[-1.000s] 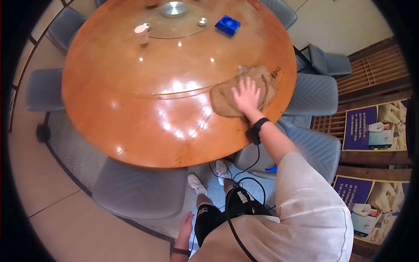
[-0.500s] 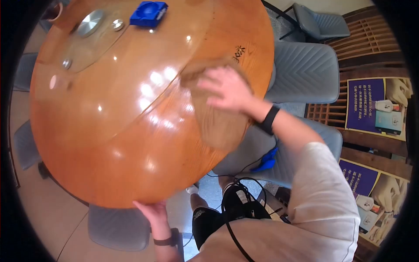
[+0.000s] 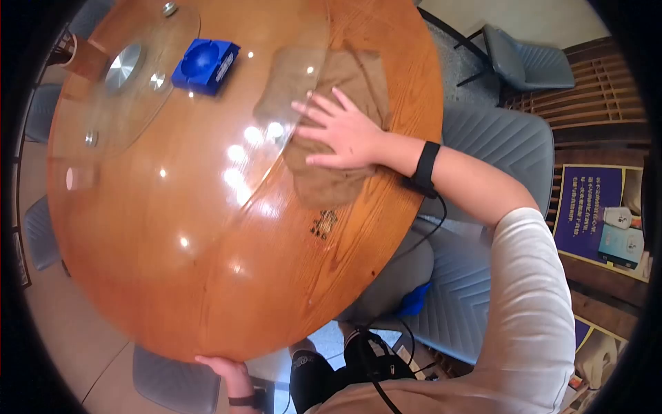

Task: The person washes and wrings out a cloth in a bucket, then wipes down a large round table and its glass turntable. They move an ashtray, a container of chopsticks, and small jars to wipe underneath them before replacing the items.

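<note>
A brown cloth (image 3: 331,183) lies spread on the round wooden table (image 3: 262,303), partly seen through the edge of the glass turntable. On top of the cloth my right hand (image 3: 341,134) rests flat, palm down, with its fingers spread. My left hand (image 3: 224,366) is at the near edge of the table; its thumb side shows and part of the hand is hidden under the rim. A dark printed mark (image 3: 324,224) shows on the wood just below the cloth.
A blue ashtray (image 3: 203,65) stands on the glass, with a metal disc (image 3: 124,67) to its left. A brown cup (image 3: 83,56) is at the far left. Grey chairs (image 3: 496,148) surround the table. Posters (image 3: 600,221) and wooden slats are at the right.
The view has shifted. My right hand and the cloth have moved up along the table's right side, uncovering a printed mark below them. My left hand stays at the near edge.
</note>
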Available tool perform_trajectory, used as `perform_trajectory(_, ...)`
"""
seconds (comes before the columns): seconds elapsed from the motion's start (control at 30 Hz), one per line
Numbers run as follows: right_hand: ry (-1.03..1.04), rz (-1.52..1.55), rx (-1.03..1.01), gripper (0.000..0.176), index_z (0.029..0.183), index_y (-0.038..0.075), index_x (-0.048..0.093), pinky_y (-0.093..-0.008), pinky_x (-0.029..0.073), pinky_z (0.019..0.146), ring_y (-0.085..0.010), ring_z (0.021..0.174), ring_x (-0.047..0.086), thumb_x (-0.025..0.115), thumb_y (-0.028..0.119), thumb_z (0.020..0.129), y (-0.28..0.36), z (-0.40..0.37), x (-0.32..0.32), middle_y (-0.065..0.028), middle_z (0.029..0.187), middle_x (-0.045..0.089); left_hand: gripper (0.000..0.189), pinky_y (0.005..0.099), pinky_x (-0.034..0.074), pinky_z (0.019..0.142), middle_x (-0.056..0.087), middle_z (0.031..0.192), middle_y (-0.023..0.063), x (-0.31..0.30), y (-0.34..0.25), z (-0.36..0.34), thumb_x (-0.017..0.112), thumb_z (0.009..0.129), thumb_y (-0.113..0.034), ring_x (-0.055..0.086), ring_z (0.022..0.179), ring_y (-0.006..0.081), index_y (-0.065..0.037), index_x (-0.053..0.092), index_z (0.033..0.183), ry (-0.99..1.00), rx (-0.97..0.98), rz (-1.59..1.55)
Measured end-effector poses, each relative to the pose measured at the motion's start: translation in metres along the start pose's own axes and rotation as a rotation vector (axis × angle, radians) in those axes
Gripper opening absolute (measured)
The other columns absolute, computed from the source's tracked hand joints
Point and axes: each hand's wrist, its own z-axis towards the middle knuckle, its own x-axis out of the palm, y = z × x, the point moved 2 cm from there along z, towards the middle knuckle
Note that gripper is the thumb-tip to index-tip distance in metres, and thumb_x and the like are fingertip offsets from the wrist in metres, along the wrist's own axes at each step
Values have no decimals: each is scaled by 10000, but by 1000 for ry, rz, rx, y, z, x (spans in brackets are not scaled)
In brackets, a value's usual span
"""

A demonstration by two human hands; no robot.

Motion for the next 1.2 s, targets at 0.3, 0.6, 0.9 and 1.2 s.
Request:
perform_trajectory(0.3, 97, -7, 372, 646, 1546, 276, 350, -560, 214, 1184, -320, 1495, 253, 360, 611, 993, -247, 30, 18, -105, 1621, 294, 822, 482, 282, 1201, 210, 1643, 99, -3, 0, -1, 152, 1004, -696, 274, 1473, 346, -116, 200, 1583, 8, 1, -5)
perform_trajectory(0.6, 192, -176, 307, 620, 1524, 249, 382, -650, 184, 1165, -354, 1512, 197, 440, 518, 968, -189, -9, 19, -103, 1636, 249, 818, 442, 285, 1194, 247, 1635, 94, -10, 1, 10, 167, 1012, -686, 288, 1471, 322, -95, 234, 1574, -6, 5, 2)
perform_trajectory(0.9, -55, 27, -159, 440, 1373, 235, 566, -464, 378, 1085, -304, 1355, 452, 480, 432, 990, -99, 37, -8, -93, 1474, 498, 817, 458, 270, 1203, 220, 1643, 94, -17, 4, 19, 166, 1006, -696, 268, 1480, 321, -120, 214, 1583, 45, 30, 5)
perform_trajectory(1.2, 153, -128, 674, 689, 1563, 196, 316, -657, 140, 1173, -376, 1519, 160, 384, 556, 979, -218, -68, 11, -126, 1657, 173, 820, 449, 251, 1213, 212, 1645, 93, -18, 2, 11, 155, 1008, -692, 249, 1488, 319, -113, 195, 1588, 16, -14, 0)
